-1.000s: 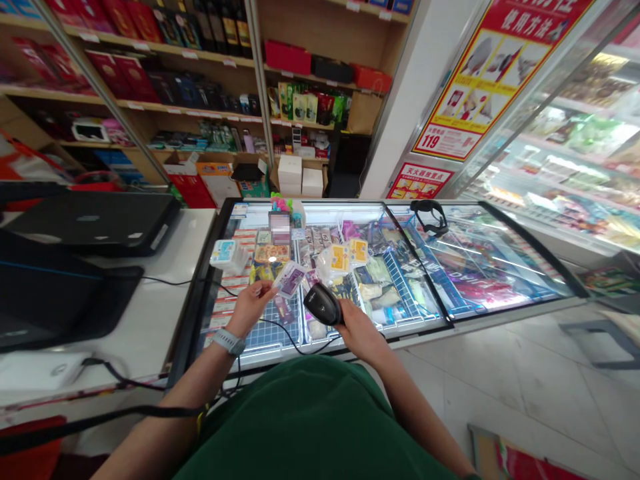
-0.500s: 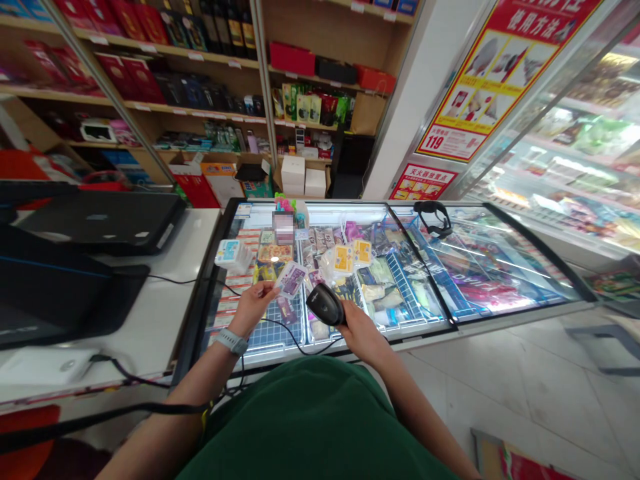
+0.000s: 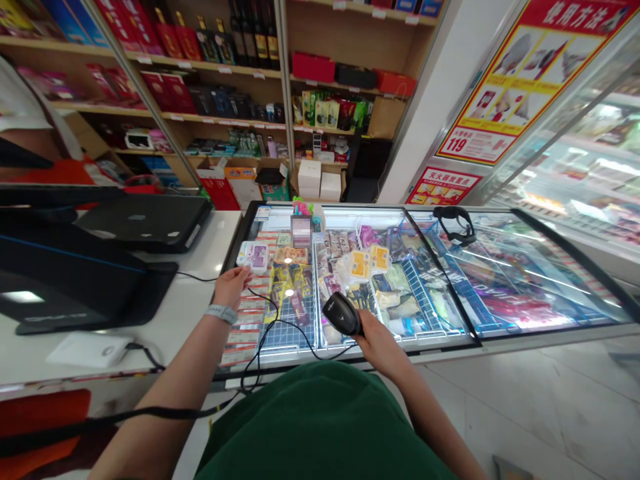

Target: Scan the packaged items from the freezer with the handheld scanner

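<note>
The right hand is gripping the scanner; left of it, the left hand is pinching a purple-labelled pack cornerwise, presumably leaving the label uncovered.

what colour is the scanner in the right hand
The scanner in the right hand is black; the head view shows it best.

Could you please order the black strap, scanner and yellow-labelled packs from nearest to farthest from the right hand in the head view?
1. Scanner, held in the right hand.
2. Yellow-labelled packs, straight beyond the hand.
3. Black strap, farther off, toward the right.
</note>
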`<state>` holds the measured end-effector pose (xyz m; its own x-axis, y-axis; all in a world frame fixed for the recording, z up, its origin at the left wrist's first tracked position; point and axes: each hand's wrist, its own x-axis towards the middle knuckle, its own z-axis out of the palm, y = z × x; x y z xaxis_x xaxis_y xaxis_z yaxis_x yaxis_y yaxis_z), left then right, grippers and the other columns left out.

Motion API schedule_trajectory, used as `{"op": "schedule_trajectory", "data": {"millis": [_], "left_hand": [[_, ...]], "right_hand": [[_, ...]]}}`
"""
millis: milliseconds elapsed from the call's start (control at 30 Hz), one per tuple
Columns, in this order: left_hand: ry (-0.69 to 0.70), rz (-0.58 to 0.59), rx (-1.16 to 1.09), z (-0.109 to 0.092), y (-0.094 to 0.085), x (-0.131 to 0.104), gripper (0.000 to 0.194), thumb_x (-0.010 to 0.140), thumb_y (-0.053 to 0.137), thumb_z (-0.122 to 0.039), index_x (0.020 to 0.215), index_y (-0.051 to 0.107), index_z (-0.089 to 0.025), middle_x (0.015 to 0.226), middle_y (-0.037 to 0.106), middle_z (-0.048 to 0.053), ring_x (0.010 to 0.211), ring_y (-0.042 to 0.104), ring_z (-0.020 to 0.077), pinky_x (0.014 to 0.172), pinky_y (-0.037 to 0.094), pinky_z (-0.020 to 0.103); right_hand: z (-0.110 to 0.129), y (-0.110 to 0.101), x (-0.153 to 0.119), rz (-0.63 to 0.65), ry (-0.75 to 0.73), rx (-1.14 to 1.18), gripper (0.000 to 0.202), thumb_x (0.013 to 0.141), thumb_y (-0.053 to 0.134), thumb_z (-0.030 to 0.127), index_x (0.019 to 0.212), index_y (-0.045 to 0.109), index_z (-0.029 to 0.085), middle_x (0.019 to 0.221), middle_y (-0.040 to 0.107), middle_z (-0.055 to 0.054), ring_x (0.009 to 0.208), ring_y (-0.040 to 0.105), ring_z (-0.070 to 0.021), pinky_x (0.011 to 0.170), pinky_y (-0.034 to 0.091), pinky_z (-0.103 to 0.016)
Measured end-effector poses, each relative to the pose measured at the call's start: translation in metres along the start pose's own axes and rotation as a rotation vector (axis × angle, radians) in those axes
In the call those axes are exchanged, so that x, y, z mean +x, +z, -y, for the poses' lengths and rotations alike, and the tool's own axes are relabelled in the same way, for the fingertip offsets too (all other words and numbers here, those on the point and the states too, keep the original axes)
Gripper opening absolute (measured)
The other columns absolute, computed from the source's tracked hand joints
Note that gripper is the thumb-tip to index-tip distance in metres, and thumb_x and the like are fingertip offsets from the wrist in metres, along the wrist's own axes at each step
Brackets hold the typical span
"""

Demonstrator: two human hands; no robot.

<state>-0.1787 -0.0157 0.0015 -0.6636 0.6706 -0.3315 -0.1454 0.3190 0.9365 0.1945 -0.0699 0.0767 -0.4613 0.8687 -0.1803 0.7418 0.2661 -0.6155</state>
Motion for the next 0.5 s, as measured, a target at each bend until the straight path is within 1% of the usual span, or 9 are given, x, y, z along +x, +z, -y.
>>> {"op": "schedule_trajectory", "data": {"millis": [67, 133, 233, 367, 433, 500], "left_hand": [[-0.015, -0.045, 0.022, -0.006, -0.004, 0.013, 0.023, 0.084, 0.066, -0.036, 0.088, 0.064, -0.013, 0.069, 0.063, -0.003, 0.057, 0.057, 0.0077, 0.057, 0.049, 0.023], [-0.033, -0.075, 0.054, -0.011, -0.006, 0.023, 0.02, 0.089, 0.061, -0.033, 0.093, 0.063, -0.013, 0.078, 0.064, -0.002, 0.062, 0.058, 0.0082, 0.058, 0.051, 0.024], [-0.058, -0.1, 0.107, -0.015, -0.007, 0.034, 0.023, 0.091, 0.059, -0.033, 0.102, 0.062, -0.013, 0.092, 0.065, 0.002, 0.072, 0.062, 0.0108, 0.064, 0.054, 0.027], [-0.078, -0.096, 0.177, -0.015, -0.008, 0.042, 0.03, 0.091, 0.059, -0.034, 0.113, 0.06, -0.015, 0.109, 0.064, 0.006, 0.09, 0.064, 0.0165, 0.077, 0.056, 0.036], [-0.08, -0.092, 0.208, -0.014, -0.008, 0.045, 0.031, 0.091, 0.059, -0.035, 0.115, 0.059, -0.015, 0.112, 0.064, 0.007, 0.093, 0.064, 0.0175, 0.079, 0.056, 0.037], [-0.075, -0.097, 0.235, -0.013, -0.007, 0.047, 0.03, 0.091, 0.059, -0.034, 0.113, 0.06, -0.015, 0.11, 0.064, 0.006, 0.092, 0.064, 0.017, 0.078, 0.056, 0.037]], "right_hand": [[0.0, 0.0, 0.001, 0.008, -0.003, -0.004, 0.025, 0.085, 0.051, 0.012, 0.11, 0.052, 0.016, 0.106, 0.059, -0.012, 0.102, 0.057, -0.0239, 0.089, 0.044, -0.034], [0.001, 0.0, 0.001, 0.016, -0.005, -0.007, 0.025, 0.085, 0.051, 0.012, 0.11, 0.051, 0.016, 0.107, 0.059, -0.012, 0.102, 0.057, -0.0237, 0.088, 0.044, -0.034], [0.001, 0.0, 0.001, 0.015, -0.003, 0.004, 0.025, 0.086, 0.052, 0.012, 0.111, 0.051, 0.016, 0.108, 0.058, -0.012, 0.102, 0.056, -0.0235, 0.089, 0.043, -0.034], [0.001, -0.001, 0.0, 0.018, 0.011, 0.013, 0.025, 0.087, 0.051, 0.012, 0.111, 0.052, 0.016, 0.109, 0.058, -0.012, 0.103, 0.056, -0.0234, 0.09, 0.043, -0.034], [0.002, -0.001, 0.0, 0.024, 0.018, 0.012, 0.026, 0.086, 0.052, 0.012, 0.113, 0.052, 0.015, 0.109, 0.059, -0.012, 0.104, 0.056, -0.0234, 0.091, 0.043, -0.034], [0.002, -0.001, 0.001, 0.031, 0.021, 0.011, 0.03, 0.086, 0.052, 0.011, 0.116, 0.051, 0.016, 0.111, 0.059, -0.012, 0.106, 0.056, -0.0233, 0.093, 0.042, -0.034]]}}
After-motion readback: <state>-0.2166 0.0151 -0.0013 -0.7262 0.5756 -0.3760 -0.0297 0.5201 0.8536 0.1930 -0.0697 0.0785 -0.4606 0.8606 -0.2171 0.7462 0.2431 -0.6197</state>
